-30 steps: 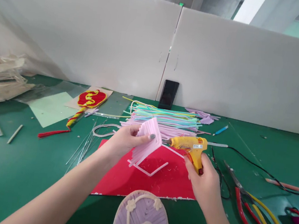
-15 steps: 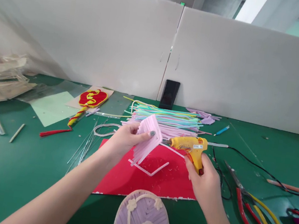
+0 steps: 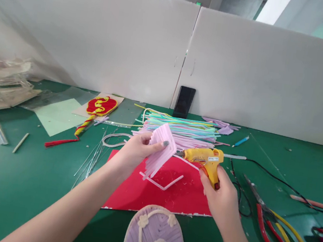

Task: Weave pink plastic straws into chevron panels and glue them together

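Note:
Between the thumb and fingers of my left hand is a V-shaped panel of bent pink pipe cleaners laid side by side. My right hand grips a yellow hot glue gun by its handle. The gun's nozzle points left, at or very close to the panel's right edge; I cannot tell if it touches. Below them, a loose bent pink pipe cleaner lies on a red sheet. Nearest me is a purple oval piece with cream trim and small flowers.
Behind my hands lies a pile of pastel pipe cleaners, with a black phone leaning on the partition. Red-and-yellow-handled scissors lie at right near the gun's black cord. A red and yellow fan and thin wires are at left.
The view has shifted very slightly, so the table's things sit a little further right. Both hands keep their hold, and the glue gun's nozzle stays at the panel's edge.

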### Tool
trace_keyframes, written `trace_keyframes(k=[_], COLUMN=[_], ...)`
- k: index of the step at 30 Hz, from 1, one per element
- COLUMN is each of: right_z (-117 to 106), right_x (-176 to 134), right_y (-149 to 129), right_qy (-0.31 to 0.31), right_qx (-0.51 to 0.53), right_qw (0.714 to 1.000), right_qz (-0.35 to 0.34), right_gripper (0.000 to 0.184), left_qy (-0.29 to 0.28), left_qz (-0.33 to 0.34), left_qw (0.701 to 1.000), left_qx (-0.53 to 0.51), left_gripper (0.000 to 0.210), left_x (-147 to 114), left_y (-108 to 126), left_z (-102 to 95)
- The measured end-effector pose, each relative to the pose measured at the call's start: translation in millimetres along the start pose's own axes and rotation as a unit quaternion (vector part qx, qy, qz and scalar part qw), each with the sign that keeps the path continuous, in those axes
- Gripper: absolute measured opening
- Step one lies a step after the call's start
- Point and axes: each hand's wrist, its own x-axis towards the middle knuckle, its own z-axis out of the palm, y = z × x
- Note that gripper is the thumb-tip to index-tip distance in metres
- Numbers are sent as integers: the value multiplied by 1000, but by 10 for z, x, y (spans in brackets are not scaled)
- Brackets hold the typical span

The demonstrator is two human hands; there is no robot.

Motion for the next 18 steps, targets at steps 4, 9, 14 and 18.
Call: trace_keyframes(k=[4, 9, 14, 18], right_z=[6, 17, 28, 30], right_x=[-4, -6, -5, -12], right_y=[-6, -15, -33, -34], right_qy=[4, 9, 9, 18], right_qx=[3, 1, -6, -13], right_qw=[1000, 1000, 1000, 1000], right_qz=[5, -3, -3, -18], right_gripper=[22, 22, 22, 21], left_qy=[1, 11, 16, 23], left_qz=[-1, -4, -8, -9], left_qw=[1000, 1000, 1000, 1000], left_qx=[-10, -3, -11, -8], left_gripper=[28, 30, 28, 30], left_x=[5, 3, -7, -3], left_y=[-5, 0, 11, 9], left_z=[-4, 5, 9, 12])
